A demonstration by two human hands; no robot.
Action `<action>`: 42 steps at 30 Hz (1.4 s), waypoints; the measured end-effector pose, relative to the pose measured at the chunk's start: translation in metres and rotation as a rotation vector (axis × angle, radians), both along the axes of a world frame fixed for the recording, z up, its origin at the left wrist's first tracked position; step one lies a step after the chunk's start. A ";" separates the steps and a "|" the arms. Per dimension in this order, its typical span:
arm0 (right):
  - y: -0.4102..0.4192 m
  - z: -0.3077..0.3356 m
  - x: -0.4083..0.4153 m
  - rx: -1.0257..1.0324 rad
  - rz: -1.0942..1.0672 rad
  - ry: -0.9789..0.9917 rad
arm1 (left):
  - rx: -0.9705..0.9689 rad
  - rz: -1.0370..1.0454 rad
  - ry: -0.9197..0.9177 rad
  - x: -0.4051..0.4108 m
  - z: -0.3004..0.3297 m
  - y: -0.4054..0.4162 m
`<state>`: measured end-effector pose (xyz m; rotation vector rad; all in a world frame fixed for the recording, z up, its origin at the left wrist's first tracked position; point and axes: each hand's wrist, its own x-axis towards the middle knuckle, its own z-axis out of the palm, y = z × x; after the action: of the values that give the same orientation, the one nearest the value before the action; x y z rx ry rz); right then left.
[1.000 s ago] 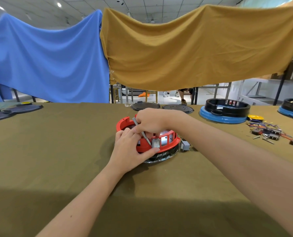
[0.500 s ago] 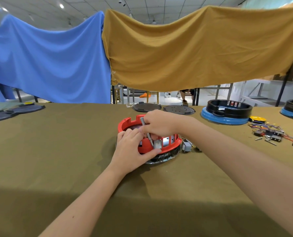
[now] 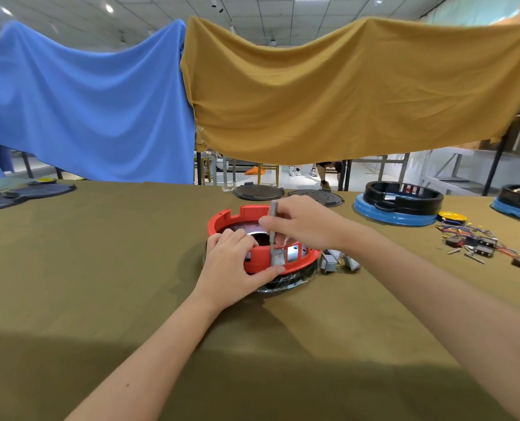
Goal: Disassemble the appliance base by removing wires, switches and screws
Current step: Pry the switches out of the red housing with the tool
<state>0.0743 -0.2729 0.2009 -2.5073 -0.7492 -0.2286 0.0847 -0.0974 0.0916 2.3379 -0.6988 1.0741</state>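
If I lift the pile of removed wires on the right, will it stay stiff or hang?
The pile of wires would probably droop, since its thin strands lie curled. The small switches tied in would likely dangle and snag.

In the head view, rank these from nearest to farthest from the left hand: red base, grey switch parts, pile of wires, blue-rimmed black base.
1. red base, gripped by the left hand.
2. grey switch parts, just right of that base.
3. blue-rimmed black base and pile of wires, far right: too close to call.
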 end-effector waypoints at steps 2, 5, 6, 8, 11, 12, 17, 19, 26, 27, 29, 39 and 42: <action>-0.010 -0.004 -0.002 0.158 -0.002 0.001 | 0.011 -0.001 0.004 0.001 0.000 0.000; -0.018 -0.006 -0.004 0.231 -0.027 0.005 | 0.024 0.006 0.004 0.000 0.000 0.001; -0.021 -0.006 -0.004 0.228 -0.038 0.008 | 0.026 0.007 0.004 0.000 0.000 0.000; -0.027 -0.007 -0.005 0.237 -0.057 0.005 | 0.014 0.001 0.006 -0.001 0.000 0.000; -0.030 -0.010 -0.007 0.233 -0.057 0.012 | -0.004 -0.041 0.036 -0.002 0.000 0.001; -0.030 -0.012 -0.006 0.219 -0.051 0.015 | -0.001 -0.050 0.048 -0.002 0.000 0.001; -0.035 -0.017 -0.003 0.334 -0.030 0.104 | 0.025 -0.027 0.049 -0.002 0.001 0.001; -0.038 -0.018 -0.001 0.361 -0.028 0.143 | 0.031 -0.016 0.034 -0.001 0.000 0.001; -0.033 -0.006 0.014 0.274 0.004 0.261 | 0.045 -0.013 0.033 -0.001 0.000 0.000; -0.033 -0.004 0.015 0.269 0.011 0.290 | 0.047 -0.014 0.034 -0.002 0.000 0.000; -0.031 -0.001 0.018 0.254 0.016 0.336 | 0.048 -0.014 0.036 -0.002 0.000 0.001; -0.033 -0.010 0.009 0.258 0.008 0.171 | 0.043 -0.015 0.030 -0.003 0.002 0.001; -0.035 -0.020 0.008 0.335 0.000 0.163 | 0.055 0.003 0.028 -0.003 0.002 0.001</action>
<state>0.0819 -0.3078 0.1811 -2.1780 -0.5904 -0.1346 0.0816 -0.0967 0.0932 2.3963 -0.7230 1.0338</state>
